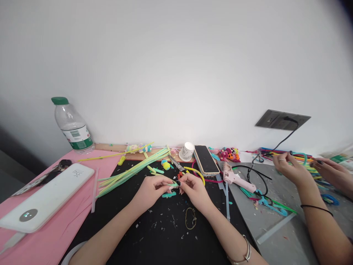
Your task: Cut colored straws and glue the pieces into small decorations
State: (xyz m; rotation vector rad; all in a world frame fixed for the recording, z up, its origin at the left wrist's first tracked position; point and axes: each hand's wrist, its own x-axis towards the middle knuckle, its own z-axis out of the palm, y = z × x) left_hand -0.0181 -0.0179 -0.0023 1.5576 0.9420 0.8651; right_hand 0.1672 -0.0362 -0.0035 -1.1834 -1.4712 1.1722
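Note:
My left hand (152,190) and my right hand (195,192) meet over the black mat (154,235). Between their fingertips they pinch a short light-green piece of pipe cleaner (173,185), partly covered by the fingers. Just below it lies a teal folded pipe-cleaner piece (169,195). A small yellow-and-blue fuzzy figure (166,165) sits beyond my hands, beside scissors (176,162). A bundle of green and yellow pipe cleaners (132,169) stretches to the left of my left hand. A yellow pipe cleaner (197,173) curves behind my right hand.
A white power bank (49,195) and a bottle (74,129) stand left on pink paper. A paper cup (186,151), phone (206,160) and pink glue gun (237,180) line the back. At right, another person's hands (292,170) handle pipe cleaners. A rubber band (186,219) lies in front.

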